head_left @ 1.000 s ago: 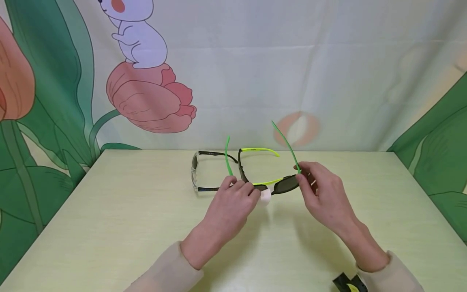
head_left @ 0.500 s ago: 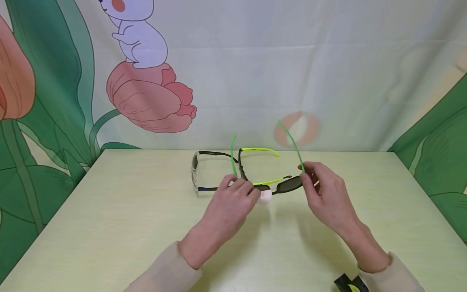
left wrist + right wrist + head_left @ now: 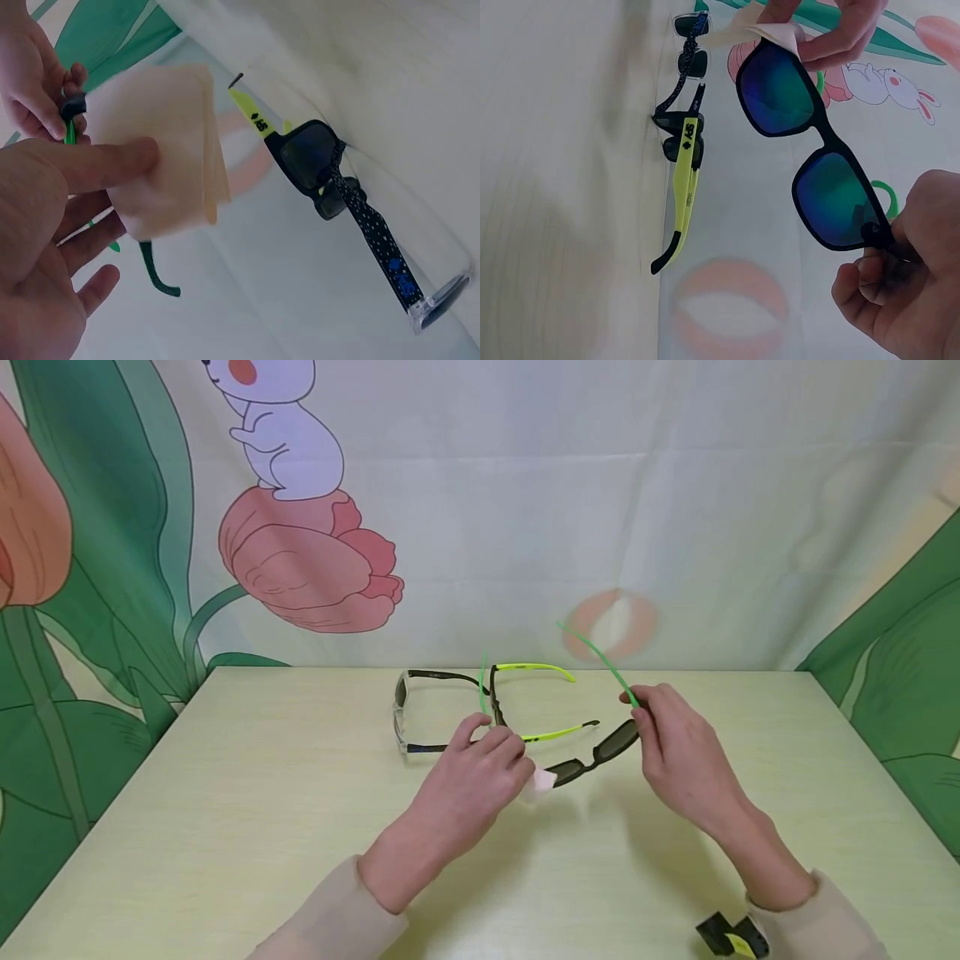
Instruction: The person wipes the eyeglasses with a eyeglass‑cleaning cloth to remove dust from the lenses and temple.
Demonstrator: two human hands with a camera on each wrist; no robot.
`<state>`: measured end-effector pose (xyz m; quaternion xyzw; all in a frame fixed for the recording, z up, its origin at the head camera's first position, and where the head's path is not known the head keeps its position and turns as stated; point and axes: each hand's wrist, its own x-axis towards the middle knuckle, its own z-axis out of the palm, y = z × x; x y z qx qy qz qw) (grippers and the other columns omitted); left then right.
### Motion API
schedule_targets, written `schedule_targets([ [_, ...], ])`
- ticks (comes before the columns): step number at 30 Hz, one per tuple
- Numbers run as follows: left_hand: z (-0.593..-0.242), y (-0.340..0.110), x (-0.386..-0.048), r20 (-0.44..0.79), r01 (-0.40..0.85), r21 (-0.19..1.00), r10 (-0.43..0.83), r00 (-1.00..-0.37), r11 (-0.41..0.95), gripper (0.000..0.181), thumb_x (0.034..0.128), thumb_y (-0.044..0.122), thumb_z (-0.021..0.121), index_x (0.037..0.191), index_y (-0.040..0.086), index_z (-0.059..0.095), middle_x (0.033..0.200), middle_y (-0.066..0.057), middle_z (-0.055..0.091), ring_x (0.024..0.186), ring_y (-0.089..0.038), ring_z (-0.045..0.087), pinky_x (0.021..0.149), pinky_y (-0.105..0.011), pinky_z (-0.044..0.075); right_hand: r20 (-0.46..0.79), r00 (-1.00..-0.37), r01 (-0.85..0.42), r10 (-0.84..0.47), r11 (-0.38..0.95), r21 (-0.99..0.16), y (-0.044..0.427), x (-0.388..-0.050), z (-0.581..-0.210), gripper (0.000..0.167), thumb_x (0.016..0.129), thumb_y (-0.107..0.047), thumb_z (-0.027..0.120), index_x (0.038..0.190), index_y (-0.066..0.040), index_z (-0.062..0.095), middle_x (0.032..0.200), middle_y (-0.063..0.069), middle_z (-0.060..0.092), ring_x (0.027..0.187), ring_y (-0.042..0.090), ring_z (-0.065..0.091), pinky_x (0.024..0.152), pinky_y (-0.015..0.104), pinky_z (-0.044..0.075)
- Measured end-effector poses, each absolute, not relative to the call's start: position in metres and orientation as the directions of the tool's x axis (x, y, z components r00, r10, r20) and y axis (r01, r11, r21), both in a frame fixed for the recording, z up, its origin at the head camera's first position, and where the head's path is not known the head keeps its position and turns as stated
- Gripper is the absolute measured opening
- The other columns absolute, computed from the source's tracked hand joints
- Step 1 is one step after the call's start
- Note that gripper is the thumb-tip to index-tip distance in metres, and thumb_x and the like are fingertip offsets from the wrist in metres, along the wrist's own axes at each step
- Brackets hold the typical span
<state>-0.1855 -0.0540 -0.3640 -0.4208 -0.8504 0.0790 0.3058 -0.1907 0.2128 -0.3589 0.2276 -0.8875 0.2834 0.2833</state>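
My left hand (image 3: 472, 781) pinches a pale folded cloth (image 3: 176, 97) between thumb and fingers. The cloth lies over the left end of a pair of sunglasses (image 3: 840, 199), which have a black front, blue-green mirrored lenses and green temples. My right hand (image 3: 690, 760) pinches the other end near the hinge, beside the right lens. The sunglasses are held above the table, tilted with their right end higher, temples unfolded and pointing away. In the head view, the left hand and cloth hide the left end of the front.
Behind my hands on the table (image 3: 247, 793) stand two more pairs: clear-framed sunglasses (image 3: 400, 727) with dark speckled temples, and black sunglasses (image 3: 497, 706) with neon yellow temples. A black and yellow object (image 3: 731, 935) is by my right sleeve. A printed curtain (image 3: 480, 527) hangs behind the table.
My right hand has moved right, pulling the sunglasses out along the cloth. They now tilt more steeply, with the left lens lower and showing more. The left hand has barely moved.
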Motion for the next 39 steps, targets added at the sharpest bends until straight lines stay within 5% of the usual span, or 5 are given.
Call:
schedule_targets([
  [10, -0.362, -0.053, -0.179, 0.347, 0.729, -0.402, 0.829, -0.439, 0.554, 0.021, 0.0835, 0.005, 0.081, 0.087, 0.025, 0.075, 0.086, 0.01, 0.061, 0.093, -0.015, 0.057, 0.106, -0.038, 0.038, 0.61, -0.75, -0.571, -0.254, 0.716, -0.403, 0.215, -0.191, -0.36, 0.018, 0.102, 0.006, 0.054, 0.115, 0.003, 0.066, 0.096, 0.007, 0.062, 0.077, 0.016, 0.051, 0.066, 0.035, 0.047],
  [24, -0.366, -0.05, -0.174, 0.347, 0.779, -0.414, 0.873, -0.344, 0.471, 0.011, 0.0906, 0.024, 0.079, 0.083, 0.025, 0.071, 0.077, 0.011, 0.054, 0.077, -0.012, 0.047, 0.085, -0.029, 0.041, 0.556, -0.811, -0.517, -0.183, 0.668, -0.535, 0.216, -0.19, -0.359, 0.016, 0.104, -0.003, 0.057, 0.117, 0.0, 0.067, 0.1, 0.004, 0.064, 0.088, 0.016, 0.06, 0.062, 0.023, 0.049],
  [33, -0.369, -0.047, -0.175, 0.373, 0.791, -0.346, 0.847, -0.378, 0.505, 0.007, 0.0905, 0.03, 0.079, 0.088, 0.025, 0.074, 0.08, 0.012, 0.057, 0.078, -0.011, 0.049, 0.087, -0.03, 0.042, 0.509, -0.845, -0.487, -0.164, 0.628, -0.606, 0.217, -0.193, -0.362, 0.024, 0.103, -0.01, 0.061, 0.126, -0.001, 0.064, 0.116, 0.008, 0.067, 0.096, 0.02, 0.065, 0.067, 0.021, 0.052],
  [39, -0.373, -0.047, -0.179, 0.463, 0.784, -0.269, 0.788, -0.405, 0.56, 0.013, 0.0841, 0.028, 0.086, 0.091, 0.024, 0.075, 0.082, 0.011, 0.06, 0.083, -0.012, 0.055, 0.089, -0.032, 0.046, 0.338, -0.929, -0.355, -0.154, 0.636, -0.686, 0.212, -0.195, -0.365, 0.04, 0.106, -0.03, 0.059, 0.135, -0.002, 0.059, 0.118, 0.007, 0.068, 0.104, 0.02, 0.064, 0.077, 0.032, 0.054],
])
